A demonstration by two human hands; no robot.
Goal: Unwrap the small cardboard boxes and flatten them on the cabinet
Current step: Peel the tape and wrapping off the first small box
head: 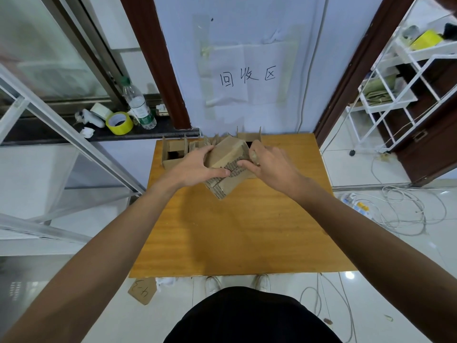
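A small brown cardboard box [228, 151] is tilted on top of a stack of flattened cardboard pieces [223, 185] at the far middle of the wooden cabinet top [242, 231]. My left hand [197, 167] grips the box's left side, thumb lying along the stack's edge. My right hand [268, 163] grips the box's right side, its thumb pressing near the box's lower edge. Behind them, more small open cardboard boxes [174, 152] stand along the cabinet's back edge, partly hidden by my hands.
A wall with a taped paper sign [247, 76] rises behind the cabinet. The window sill at the left carries a roll of yellow tape [119, 123] and a plastic bottle [139, 105]. A white wire rack [405, 82] stands at the right; cables [405, 211] lie on the floor.
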